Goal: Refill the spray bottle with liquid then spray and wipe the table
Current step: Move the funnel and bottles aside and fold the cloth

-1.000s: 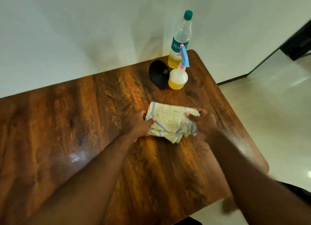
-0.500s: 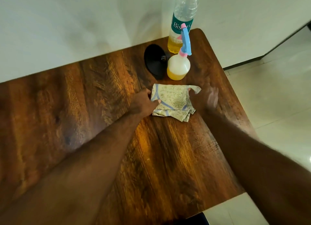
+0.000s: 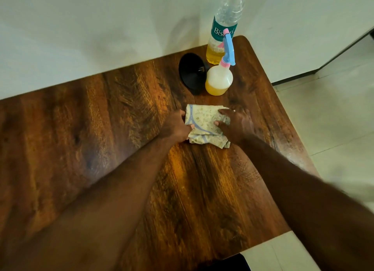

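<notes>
A folded pale patterned cloth with blue trim lies on the wooden table, right of centre. My left hand grips its left edge with the thumb on top. My right hand lies flat on its right side, fingers spread over the fabric. Just beyond the cloth stands a white spray bottle with a blue and pink trigger head, holding yellow liquid at its bottom. Behind it is a clear plastic bottle with a green label and some yellow liquid.
A black funnel lies on its side left of the spray bottle. A white wall runs along the table's far edge. The table's right edge drops to a pale tiled floor.
My right hand, half a second ago lifted off beside the cloth, has come down flat on its right side. The cloth looks folded tighter. My left hand stays on the left edge.
</notes>
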`<state>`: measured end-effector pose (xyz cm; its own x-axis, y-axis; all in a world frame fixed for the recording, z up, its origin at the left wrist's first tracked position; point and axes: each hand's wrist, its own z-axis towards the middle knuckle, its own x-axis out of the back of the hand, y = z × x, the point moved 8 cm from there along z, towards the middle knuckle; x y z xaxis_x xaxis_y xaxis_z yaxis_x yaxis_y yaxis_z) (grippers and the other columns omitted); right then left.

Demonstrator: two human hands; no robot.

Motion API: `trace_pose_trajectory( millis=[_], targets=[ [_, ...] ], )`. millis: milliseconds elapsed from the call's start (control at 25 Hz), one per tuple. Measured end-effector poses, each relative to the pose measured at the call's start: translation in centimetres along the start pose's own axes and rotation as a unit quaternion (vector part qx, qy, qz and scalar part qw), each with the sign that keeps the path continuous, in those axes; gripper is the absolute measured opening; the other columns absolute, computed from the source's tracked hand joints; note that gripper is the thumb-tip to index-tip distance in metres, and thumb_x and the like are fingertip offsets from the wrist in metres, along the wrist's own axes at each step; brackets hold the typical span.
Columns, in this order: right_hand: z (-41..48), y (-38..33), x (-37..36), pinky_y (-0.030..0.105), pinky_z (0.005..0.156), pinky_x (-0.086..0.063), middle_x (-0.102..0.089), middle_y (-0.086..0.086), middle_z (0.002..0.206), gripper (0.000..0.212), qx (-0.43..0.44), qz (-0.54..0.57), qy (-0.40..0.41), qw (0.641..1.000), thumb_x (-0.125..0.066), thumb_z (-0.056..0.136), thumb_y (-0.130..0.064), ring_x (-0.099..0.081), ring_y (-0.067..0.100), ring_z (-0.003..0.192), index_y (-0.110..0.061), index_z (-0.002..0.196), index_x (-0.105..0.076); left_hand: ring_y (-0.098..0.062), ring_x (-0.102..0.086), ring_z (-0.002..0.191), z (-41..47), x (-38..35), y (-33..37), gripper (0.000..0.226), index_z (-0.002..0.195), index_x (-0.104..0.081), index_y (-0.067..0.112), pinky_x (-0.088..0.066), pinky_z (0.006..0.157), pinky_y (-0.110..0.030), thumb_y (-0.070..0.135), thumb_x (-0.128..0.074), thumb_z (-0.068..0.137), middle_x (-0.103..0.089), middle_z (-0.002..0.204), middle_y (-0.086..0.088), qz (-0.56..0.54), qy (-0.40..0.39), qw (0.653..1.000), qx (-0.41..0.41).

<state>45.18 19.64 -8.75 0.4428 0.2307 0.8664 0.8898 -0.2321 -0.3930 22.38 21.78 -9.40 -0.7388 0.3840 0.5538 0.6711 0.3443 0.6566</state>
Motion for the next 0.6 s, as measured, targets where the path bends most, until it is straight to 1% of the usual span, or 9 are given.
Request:
trace_pose_trajectory(
  millis=[80,160,200,280,360,400,480,520,600],
  targets=[
    [-2.0,-0.8,-1.6,0.047,0.11,-0.038,-0.041,0.014,0.154,0.052,0.016,-0.023,-0.042,0.999,-0.054,0.095,-0.058,-0.037,0.034,0.139,-0.037,0.143,-0.052,-0.031,-0.07,0.106,-2.2,0.1,-2.5,0.059,0.137,-0.053,0.014,-0.063,0.083,-0.051,0.023,-0.08,0.087,-0.065,0.129,-0.011,-0.006,-0.022,1.0,0.008],
    [-5.1,-1.8,-3.7,0.048,0.112,-0.036,-0.034,0.012,0.159,0.052,0.029,-0.029,-0.064,0.997,-0.051,0.097,-0.058,-0.035,0.033,0.142,-0.037,0.145,-0.049,-0.029,-0.071,0.104,-5.5,0.2,-5.7,0.056,0.135,-0.053,0.019,-0.064,0.078,-0.051,0.023,-0.08,0.086,-0.067,0.125,-0.007,-0.004,-0.024,1.0,0.01],
    [-6.8,-2.5,-4.7,0.049,0.114,-0.036,-0.03,0.012,0.161,0.052,0.034,-0.028,-0.068,0.997,-0.05,0.097,-0.057,-0.032,0.034,0.144,-0.037,0.145,-0.048,-0.027,-0.07,0.107,-7.3,0.2,-7.4,0.056,0.135,-0.052,0.021,-0.064,0.08,-0.051,0.022,-0.08,0.086,-0.067,0.126,-0.006,-0.008,-0.021,1.0,0.013],
    [-10.4,-3.9,-6.4,0.054,0.114,-0.037,-0.027,0.011,0.162,0.05,0.058,-0.038,-0.072,0.995,-0.049,0.098,-0.055,-0.029,0.035,0.146,-0.037,0.145,-0.048,-0.02,-0.067,0.116,-11.1,-0.1,-10.1,0.058,0.138,-0.047,0.026,-0.061,0.09,-0.048,0.02,-0.077,0.089,-0.067,0.131,-0.001,-0.022,-0.024,0.999,0.025],
    [-13.9,-5.0,-7.6,0.055,0.109,-0.044,-0.029,0.009,0.159,0.049,0.083,-0.05,-0.065,0.993,-0.048,0.098,-0.054,-0.03,0.034,0.144,-0.034,0.143,-0.05,-0.015,-0.066,0.119,-14.5,-1.0,-12.4,0.059,0.142,-0.042,0.028,-0.059,0.096,-0.044,0.018,-0.072,0.093,-0.066,0.135,0.003,-0.027,-0.034,0.998,0.034],
    [-15.5,-5.2,-8.1,0.055,0.107,-0.046,-0.029,0.008,0.159,0.05,0.084,-0.053,-0.065,0.993,-0.048,0.098,-0.055,-0.029,0.033,0.143,-0.034,0.143,-0.051,-0.015,-0.065,0.122,-16.0,-1.3,-13.4,0.06,0.145,-0.04,0.028,-0.059,0.097,-0.043,0.019,-0.071,0.094,-0.065,0.137,0.003,-0.014,-0.035,0.999,0.036],
    [-19.2,-4.9,-9.7,0.053,0.107,-0.047,-0.023,0.006,0.161,0.053,0.071,-0.062,-0.081,0.992,-0.044,0.097,-0.059,-0.026,0.033,0.145,-0.034,0.144,-0.048,-0.015,-0.061,0.128,-18.5,-1.8,-15.2,0.063,0.149,-0.037,0.028,-0.054,0.105,-0.042,0.024,-0.07,0.095,-0.06,0.144,0.004,0.038,-0.029,0.999,0.023],
    [-21.3,-4.6,-10.5,0.052,0.106,-0.048,-0.023,0.006,0.162,0.057,0.068,-0.07,-0.09,0.991,-0.043,0.095,-0.063,-0.027,0.034,0.144,-0.035,0.145,-0.046,-0.013,-0.059,0.13,-19.5,-2.1,-15.8,0.064,0.149,-0.035,0.03,-0.052,0.107,-0.039,0.028,-0.069,0.095,-0.059,0.145,0.005,0.06,-0.03,0.998,0.011],
    [-25.2,-3.9,-11.5,0.052,0.097,-0.054,-0.035,0.009,0.156,0.067,0.084,-0.08,-0.097,0.989,-0.048,0.086,-0.071,-0.039,0.036,0.136,-0.033,0.142,-0.051,-0.007,-0.06,0.127,-21.4,-3.1,-16.8,0.064,0.149,-0.032,0.035,-0.049,0.108,-0.029,0.033,-0.067,0.095,-0.06,0.144,0.008,0.104,-0.047,0.993,-0.007]
  ],
)
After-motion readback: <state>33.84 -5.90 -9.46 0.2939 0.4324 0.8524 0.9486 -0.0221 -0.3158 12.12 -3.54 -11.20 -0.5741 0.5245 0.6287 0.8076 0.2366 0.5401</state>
